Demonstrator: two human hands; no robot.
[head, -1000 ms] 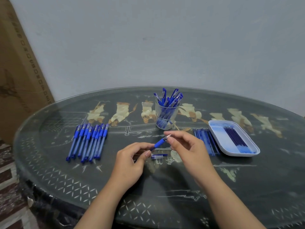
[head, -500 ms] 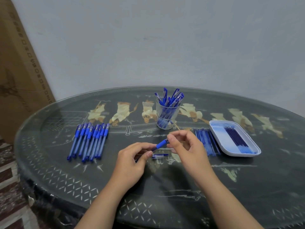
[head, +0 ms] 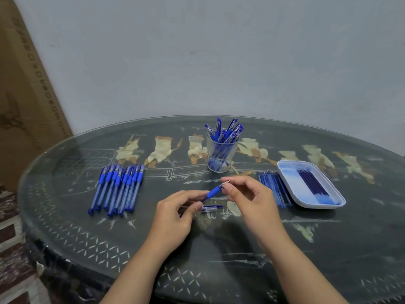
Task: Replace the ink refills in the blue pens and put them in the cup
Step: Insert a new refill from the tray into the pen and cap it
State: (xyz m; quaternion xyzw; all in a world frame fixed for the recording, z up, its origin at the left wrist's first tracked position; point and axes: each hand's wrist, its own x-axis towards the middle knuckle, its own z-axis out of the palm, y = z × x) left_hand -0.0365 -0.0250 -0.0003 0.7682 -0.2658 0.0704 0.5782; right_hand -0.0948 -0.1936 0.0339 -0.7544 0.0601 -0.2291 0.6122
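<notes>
2 hands meet above the table: the left hand curls around the back of 1 pen, and the right hand pinches its tip end. The pen tilts up to the right, with a blue grip and a clear nose. Beneath it lies 1 cap. Further out are about 9 pens in a row, a loose pile of refills beside 1 tray of darker refills, then 1 clear cup crowded with pens.

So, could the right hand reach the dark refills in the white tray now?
Probably yes: the tray lies open-topped just right of the right hand, with only flat loose refills between. That hand pinches the pen, though, and would need freeing.
</notes>
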